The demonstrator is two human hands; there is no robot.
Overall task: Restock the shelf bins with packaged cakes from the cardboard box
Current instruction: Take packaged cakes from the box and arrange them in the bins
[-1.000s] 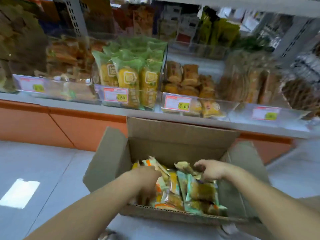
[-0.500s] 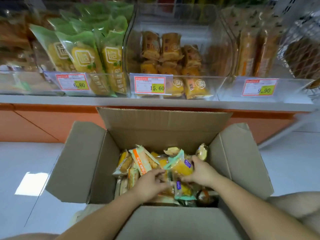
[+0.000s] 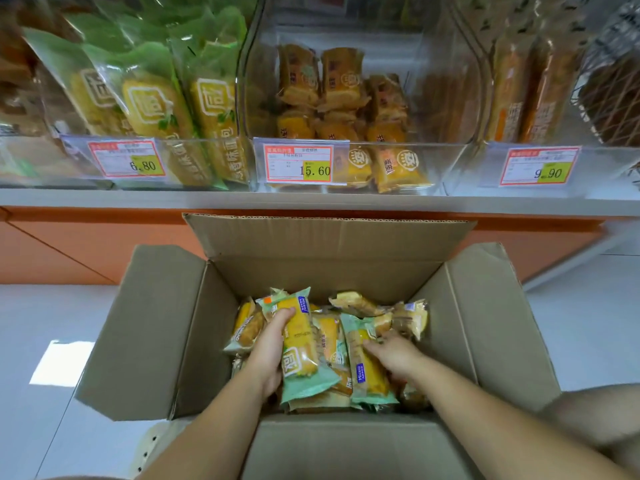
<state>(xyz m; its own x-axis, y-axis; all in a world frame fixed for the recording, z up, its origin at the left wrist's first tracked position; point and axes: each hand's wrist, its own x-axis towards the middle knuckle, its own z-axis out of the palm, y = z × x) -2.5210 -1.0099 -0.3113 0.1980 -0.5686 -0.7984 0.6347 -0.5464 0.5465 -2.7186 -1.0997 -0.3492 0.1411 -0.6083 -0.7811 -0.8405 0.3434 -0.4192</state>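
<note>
An open cardboard box sits on the floor below the shelf, holding several packaged cakes. My left hand grips a green-wrapped yellow cake that stands tilted above the pile. My right hand holds a second green-wrapped cake at its right side; its fingertips are hidden among the packs. Above, a clear bin with a 15.60 tag holds orange-wrapped cakes, and the clear bin to its left, tagged 6.80, holds green-wrapped cakes.
A third clear bin tagged 9.90 stands at the right with long brown packs. The grey shelf edge runs over an orange base panel. Pale floor tiles lie on both sides of the box. My knee shows at lower right.
The view has come closer to the box and shelf. My left hand has taken hold of a green-wrapped cake and raised it; my right hand shifted right onto another pack.
</note>
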